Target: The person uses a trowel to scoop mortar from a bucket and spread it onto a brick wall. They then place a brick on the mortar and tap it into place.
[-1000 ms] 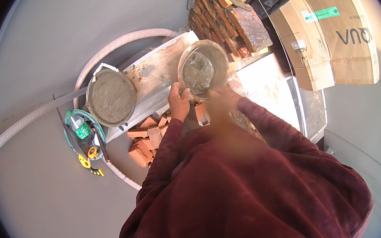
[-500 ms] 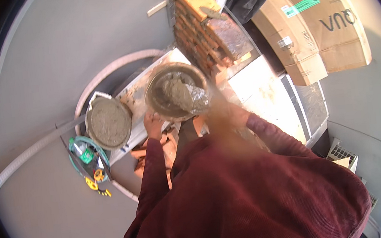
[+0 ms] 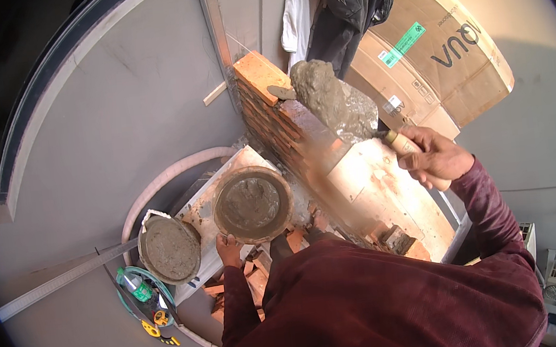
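My right hand (image 3: 440, 156) is closed round the wooden handle of a trowel (image 3: 402, 143). A thick heap of wet mortar (image 3: 320, 94) covers the trowel's blade, held up in front of the brick wall's end and partly hiding it. My left hand (image 3: 230, 250) grips the near left rim of a round bucket (image 3: 286, 206), which holds more grey mortar (image 3: 247, 200). That bucket stands on a mortar-spattered board. The narrow brick wall (image 3: 264, 107) rises beyond it, with a dab of mortar (image 3: 281, 92) on its top.
A second mortar-filled bucket (image 3: 196, 239) with a white handle stands at the left. Beside it are a coiled hose, a green bottle (image 3: 135, 287) and yellow tools (image 3: 153, 330). Loose bricks (image 3: 256, 284) lie below. A cardboard box (image 3: 442, 54) and dark clothing (image 3: 355, 3) are at the back right.
My right hand has lifted the loaded trowel out of the bucket, up and to the right toward the wall. My left hand remains at the bucket's rim. The whole view has shifted.
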A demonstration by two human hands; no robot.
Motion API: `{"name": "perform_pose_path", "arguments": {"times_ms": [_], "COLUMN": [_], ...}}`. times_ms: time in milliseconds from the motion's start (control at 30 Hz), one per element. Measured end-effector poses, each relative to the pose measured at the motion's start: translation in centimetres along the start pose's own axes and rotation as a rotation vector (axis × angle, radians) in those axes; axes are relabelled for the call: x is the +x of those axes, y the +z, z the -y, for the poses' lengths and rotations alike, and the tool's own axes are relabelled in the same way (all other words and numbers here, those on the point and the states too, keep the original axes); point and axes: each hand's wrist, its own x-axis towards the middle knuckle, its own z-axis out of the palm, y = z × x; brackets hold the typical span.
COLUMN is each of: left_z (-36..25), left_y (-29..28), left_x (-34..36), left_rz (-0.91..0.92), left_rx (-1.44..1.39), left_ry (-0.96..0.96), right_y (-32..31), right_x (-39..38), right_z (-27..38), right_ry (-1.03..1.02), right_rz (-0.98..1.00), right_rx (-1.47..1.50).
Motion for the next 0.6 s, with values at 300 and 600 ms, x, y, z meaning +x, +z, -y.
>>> {"name": "perform_pose_path", "arguments": {"times_ms": [300,600], "left_z": [0.8,1.4], "left_y": [-0.5,-0.7], "left_x": [0.1,0.4], "left_rz": [0.029,0.047], "left_rx": [-0.068,-0.084], "left_ry": [0.007,0.002], "right_y": [-3.1,-2.8], "right_x": [21.6,32.3], "right_z": [3.4,0.6], "right_ry": [-0.007,-0.211], "right_rz": [-0.089,-0.356], "right_rx": [-0.357,-1.247]}}
